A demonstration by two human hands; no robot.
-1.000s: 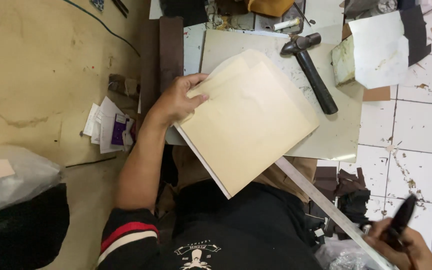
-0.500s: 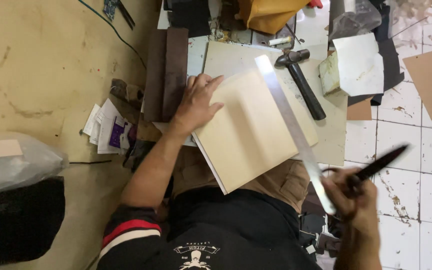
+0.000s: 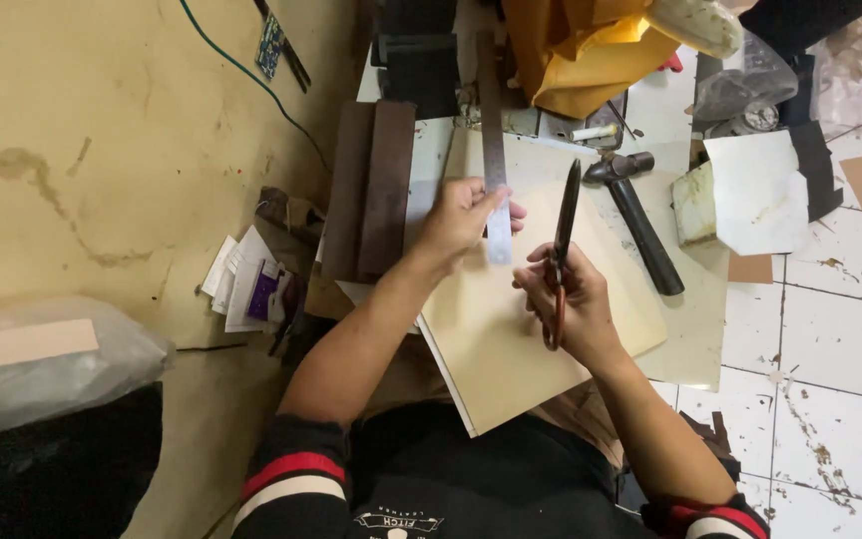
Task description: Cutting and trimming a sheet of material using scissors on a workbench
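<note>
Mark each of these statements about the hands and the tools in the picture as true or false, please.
1. The left hand holds a metal ruler. True.
2. The right hand holds the hammer. False: it holds scissors, and the hammer lies untouched to the right.
3. The cream board lies under both hands. True.
4. The scissors point toward the person's body. False: the blades point away, toward the top of the picture.
5. Two dark brown strips lie left of the left hand. True.
</note>
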